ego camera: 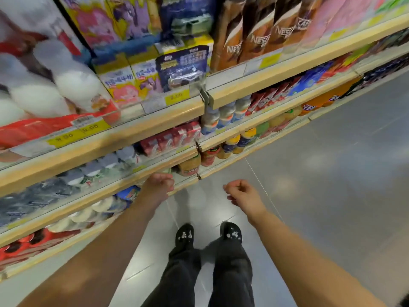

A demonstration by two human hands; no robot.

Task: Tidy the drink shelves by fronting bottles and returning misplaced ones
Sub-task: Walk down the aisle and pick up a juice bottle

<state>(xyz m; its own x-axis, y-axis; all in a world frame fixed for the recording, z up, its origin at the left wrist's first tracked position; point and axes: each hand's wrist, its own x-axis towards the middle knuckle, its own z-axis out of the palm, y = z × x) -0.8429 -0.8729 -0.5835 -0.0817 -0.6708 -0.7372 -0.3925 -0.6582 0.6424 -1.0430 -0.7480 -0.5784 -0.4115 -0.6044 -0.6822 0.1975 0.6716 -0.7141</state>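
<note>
Drink shelves run along my left, seen steeply from above. My left hand (158, 187) hangs by the front edge of a lower shelf (124, 187), fingers loosely curled with nothing in them. My right hand (242, 194) is out over the floor, also loosely curled and holding nothing. Just beyond my left hand stand orange-brown bottles (190, 166) and blue-capped juice bottles (232, 144). Grey-capped bottles (93, 170) and red cartons (170, 138) fill the shelf above. Brown coffee bottles (254, 38) stand on the top shelf.
Yellow milk cartons (130, 83) and a dark blue pack (183, 67) sit on an upper shelf. White-topped bottles (86, 214) and red packs (26, 247) fill the lowest rows. Grey tiled floor (332, 173) stretches to the right. My black shoes (208, 235) stand below.
</note>
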